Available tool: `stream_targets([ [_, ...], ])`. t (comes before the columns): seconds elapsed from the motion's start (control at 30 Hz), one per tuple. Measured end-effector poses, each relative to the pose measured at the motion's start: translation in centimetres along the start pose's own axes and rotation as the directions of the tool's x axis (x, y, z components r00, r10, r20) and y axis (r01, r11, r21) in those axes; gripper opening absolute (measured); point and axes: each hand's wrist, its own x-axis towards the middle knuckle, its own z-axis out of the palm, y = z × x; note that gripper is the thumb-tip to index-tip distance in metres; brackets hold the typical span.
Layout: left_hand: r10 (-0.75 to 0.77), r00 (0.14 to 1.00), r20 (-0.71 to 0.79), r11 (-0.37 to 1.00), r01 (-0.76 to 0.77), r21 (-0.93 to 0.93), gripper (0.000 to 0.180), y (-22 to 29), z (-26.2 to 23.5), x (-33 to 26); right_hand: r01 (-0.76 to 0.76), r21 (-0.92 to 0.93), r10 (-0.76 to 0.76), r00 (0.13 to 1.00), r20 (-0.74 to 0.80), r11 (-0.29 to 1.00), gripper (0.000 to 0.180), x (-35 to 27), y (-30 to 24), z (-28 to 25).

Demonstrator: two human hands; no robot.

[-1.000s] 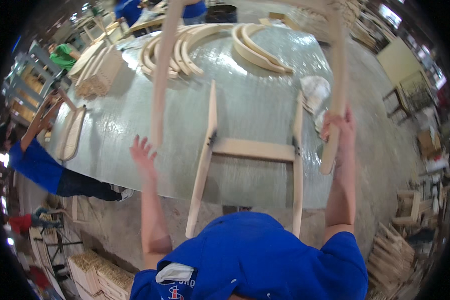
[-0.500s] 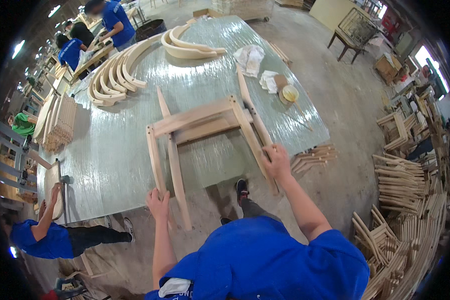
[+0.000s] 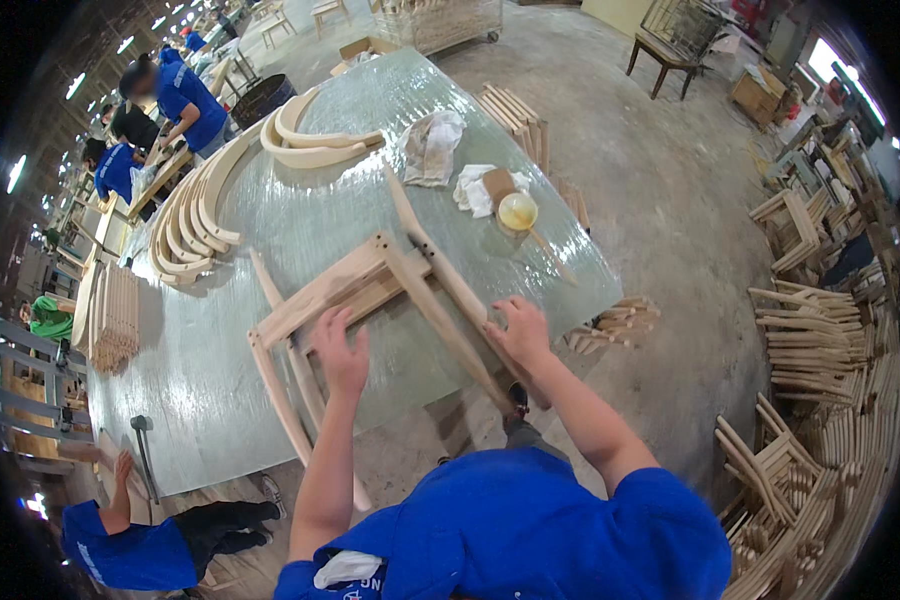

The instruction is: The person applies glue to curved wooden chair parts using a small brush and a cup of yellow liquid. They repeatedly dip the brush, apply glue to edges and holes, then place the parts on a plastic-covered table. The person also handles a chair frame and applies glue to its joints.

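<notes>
A bare wooden chair frame (image 3: 322,292) lies on the film-covered table (image 3: 195,430), its long legs reaching past the near edge toward me. My left hand (image 3: 342,355) is raised near the crossbar's left half, fingers spread and holding nothing. Close beside the right-hand leg (image 3: 448,270) is my right hand (image 3: 520,332). Its thumb and fingers are apart, and the fingertips may just touch the wood.
Curved wooden pieces (image 3: 185,225) stand at the table's far left, with a stack of slats (image 3: 115,320) nearer. White cloths (image 3: 432,148) and a cup of yellowish liquid (image 3: 518,212) sit far right. A dark mallet (image 3: 142,440) lies near a co-worker (image 3: 135,545) at left.
My left hand has let go of the left leg and moved forward toward the crossbar. My right hand has loosened from the right leg. The view has shifted, and the frame sits more slanted.
</notes>
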Motion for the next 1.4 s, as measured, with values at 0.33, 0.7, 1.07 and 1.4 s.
stream_targets([
  [0.33,-0.360,0.632,0.686,0.295,0.775,-0.559,0.025,7.9,25.1,14.9,-0.238,0.468,0.141,0.755,0.640,-0.851,0.043,4.8,6.5,0.6],
  [0.7,-0.354,0.525,0.774,0.282,0.849,-0.447,0.046,14.9,29.6,17.7,-0.119,0.989,0.646,0.749,0.150,-0.091,0.015,9.3,13.8,-6.7],
  [1.07,-0.377,0.652,0.658,-0.005,0.709,-0.705,0.030,9.3,11.0,6.8,-0.015,0.782,0.053,0.998,-0.024,0.623,0.013,8.6,-0.2,-12.2],
  [1.4,-0.628,0.745,0.225,0.007,0.295,-0.955,0.031,-2.1,-9.4,-7.6,0.122,0.747,-0.432,0.871,0.236,0.654,0.016,3.1,-23.3,-3.6],
])
